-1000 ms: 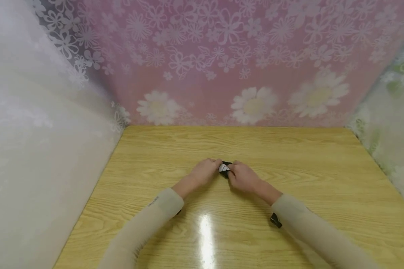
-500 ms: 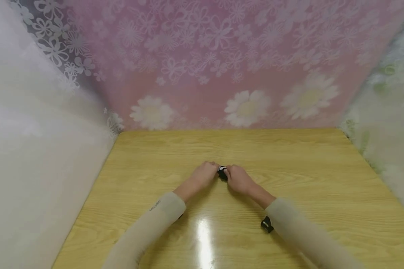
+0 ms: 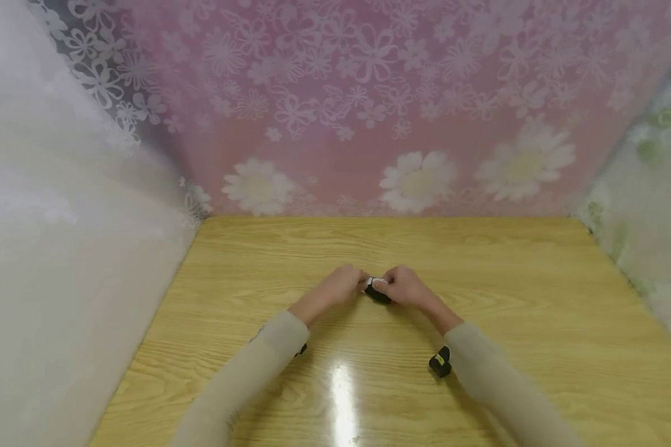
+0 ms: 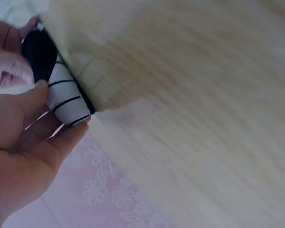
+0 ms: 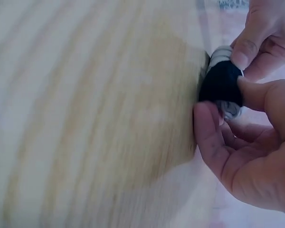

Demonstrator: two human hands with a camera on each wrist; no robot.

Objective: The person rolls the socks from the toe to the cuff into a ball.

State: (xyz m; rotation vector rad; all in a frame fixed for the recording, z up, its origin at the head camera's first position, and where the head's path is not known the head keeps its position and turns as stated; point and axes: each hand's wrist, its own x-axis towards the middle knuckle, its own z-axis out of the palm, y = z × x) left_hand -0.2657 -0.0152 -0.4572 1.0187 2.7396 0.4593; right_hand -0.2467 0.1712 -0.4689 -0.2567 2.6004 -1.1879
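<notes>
A rolled-up sock [image 3: 378, 297], white with black stripes and a black part wrapped over it, is between both hands just above the table. My left hand [image 3: 341, 285] pinches its left end; in the left wrist view the thumb and fingertips hold the striped white part [image 4: 69, 102]. My right hand [image 3: 408, 287] grips the other end with the thumb on top. In the right wrist view, the right thumb and fingers pinch the black part [image 5: 221, 85], and a coiled greyish-white end [image 5: 229, 110] shows beneath it.
The wood-grain table [image 3: 481, 261] runs back to a pink flowered backdrop [image 3: 335, 161]. Pale cloth walls stand at the left [image 3: 89, 248] and right [image 3: 648, 236]. A small black device [image 3: 440, 363] sits under the right sleeve.
The sock has turned in the hands, with more of its black part facing the near side. The right thumb now lies across the top. Both hands stay at nearly the same spot.
</notes>
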